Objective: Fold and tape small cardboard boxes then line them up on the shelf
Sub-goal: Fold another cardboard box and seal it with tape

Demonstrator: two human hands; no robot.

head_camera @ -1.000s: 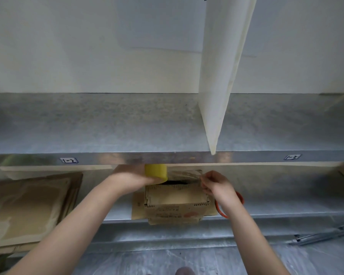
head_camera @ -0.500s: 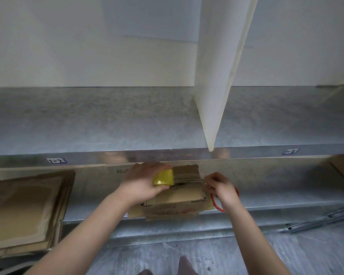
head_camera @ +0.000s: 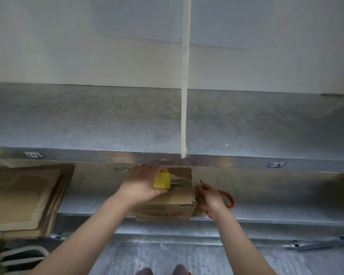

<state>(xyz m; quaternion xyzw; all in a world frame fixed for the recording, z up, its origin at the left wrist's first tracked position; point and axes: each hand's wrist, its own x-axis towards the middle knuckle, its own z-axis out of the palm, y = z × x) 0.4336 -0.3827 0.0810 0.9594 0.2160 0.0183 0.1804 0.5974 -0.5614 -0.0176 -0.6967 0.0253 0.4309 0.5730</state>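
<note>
**A:** What has changed at the cardboard box [head_camera: 167, 208]?

**B:** The left hand [head_camera: 141, 183], clamped on the yellow tape roll [head_camera: 161, 180], has drawn the roll out from the box's far edge. A shiny strip of clear tape [head_camera: 180, 182] now lies across the top, from the roll to the box's right edge. The right hand [head_camera: 209, 199] has dropped from that edge to the box's right side. Its fingers are curled on the orange-handled scissors [head_camera: 231, 199]. Whether it also pins the tape's end cannot be told.

**A:** Meaning?

**B:** Probably the top seam is nearly sealed and a cut comes next. Lining the box up is not yet done.

**A:** Where is the box, and how does it lie?

**B:** It sits on the lower shelf [head_camera: 276, 205], at its front lip. Its long axis runs left to right, the printed face is toward the person, and the taped top faces up.
</note>
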